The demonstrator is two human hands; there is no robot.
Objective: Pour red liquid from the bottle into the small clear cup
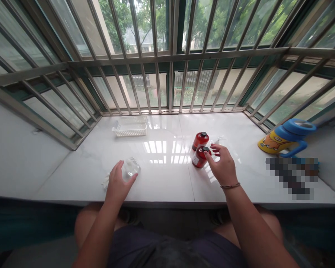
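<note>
Along the near edge of the white marble counter (pixel 167 190), the left hand's fingers (pixel 117 169) curve lightly against a clear plastic container (pixel 131 168), the thumb along its near side; whether they actually grip it, I cannot tell. A crumpled white tissue (pixel 106 181) lies just beside that hand, partly under it. The right hand's fingers (pixel 216 149) are spread, the index fingertip at the black cap of a red bottle (pixel 199 157), with a second red bottle (pixel 200 140) just behind it. A thin beaded bracelet (pixel 230 185) circles the right wrist. Farther back stands a white slotted plastic basket (pixel 130 127), and off to the right a yellow cup with a blue lid (pixel 284 137), beside a pixelated patch (pixel 292 178). Steel window bars (pixel 170 63) run behind the counter.
</note>
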